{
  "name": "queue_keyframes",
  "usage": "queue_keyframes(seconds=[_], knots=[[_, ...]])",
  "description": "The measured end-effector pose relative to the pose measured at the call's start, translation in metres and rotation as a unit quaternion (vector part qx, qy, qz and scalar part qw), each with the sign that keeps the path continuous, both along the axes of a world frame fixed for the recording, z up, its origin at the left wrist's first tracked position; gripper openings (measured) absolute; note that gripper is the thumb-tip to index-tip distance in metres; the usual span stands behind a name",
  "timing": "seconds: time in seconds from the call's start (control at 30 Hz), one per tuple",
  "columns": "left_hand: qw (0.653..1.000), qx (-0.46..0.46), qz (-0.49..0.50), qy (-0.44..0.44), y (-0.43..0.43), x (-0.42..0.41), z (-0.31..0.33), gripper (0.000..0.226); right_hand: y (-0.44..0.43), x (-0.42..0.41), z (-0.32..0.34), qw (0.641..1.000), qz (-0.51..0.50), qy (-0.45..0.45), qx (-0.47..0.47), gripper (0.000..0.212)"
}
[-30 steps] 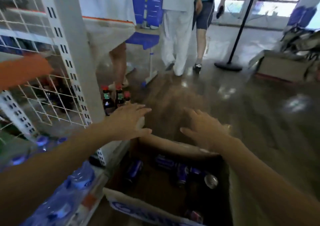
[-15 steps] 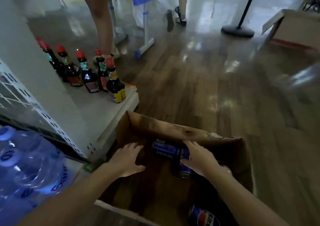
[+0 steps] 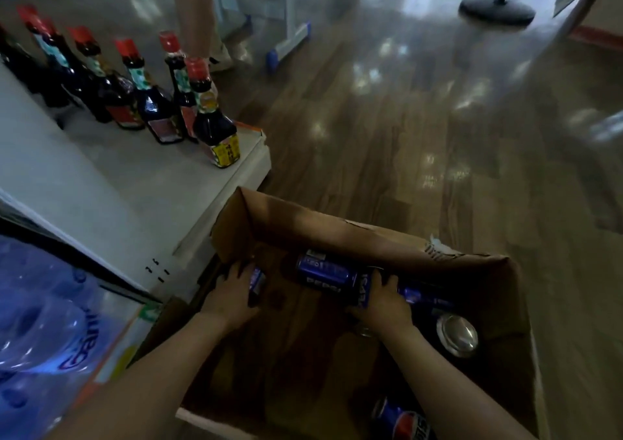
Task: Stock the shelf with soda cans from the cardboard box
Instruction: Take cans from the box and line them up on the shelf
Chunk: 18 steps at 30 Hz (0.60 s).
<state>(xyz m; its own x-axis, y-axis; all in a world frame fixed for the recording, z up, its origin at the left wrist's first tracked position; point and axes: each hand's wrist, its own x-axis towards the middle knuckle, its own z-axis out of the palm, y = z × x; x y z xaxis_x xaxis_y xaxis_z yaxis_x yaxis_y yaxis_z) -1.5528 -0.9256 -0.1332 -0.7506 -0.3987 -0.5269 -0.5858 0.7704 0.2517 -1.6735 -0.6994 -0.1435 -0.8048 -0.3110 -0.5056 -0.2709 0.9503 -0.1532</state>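
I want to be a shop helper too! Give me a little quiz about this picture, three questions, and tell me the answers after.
1. True or false: the left hand and the right hand are both reaching inside the cardboard box.
2. Pick one: the caps of the sauce bottles on the shelf base are A) green, B) red, C) white.
3. Fill in the gap: the soda cans lying in the box are mostly ___ in colour.

Key: 1 true; 2 B; 3 blue.
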Motion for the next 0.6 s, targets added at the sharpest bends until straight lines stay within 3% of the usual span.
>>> queue_keyframes(seconds=[0.27,0.6], knots=[[0.998,-0.07,0.005,0.002,0.006,-0.006,-0.007,0.102,-0.005,-0.001,-0.011,0.999,-0.016,0.033,0.01,0.104],[0.998,0.012,0.049,0.044,0.006,-0.003,-0.022,0.109,0.012,-0.001,-0.014,0.997,-0.037,-0.043,-0.049,0.107]])
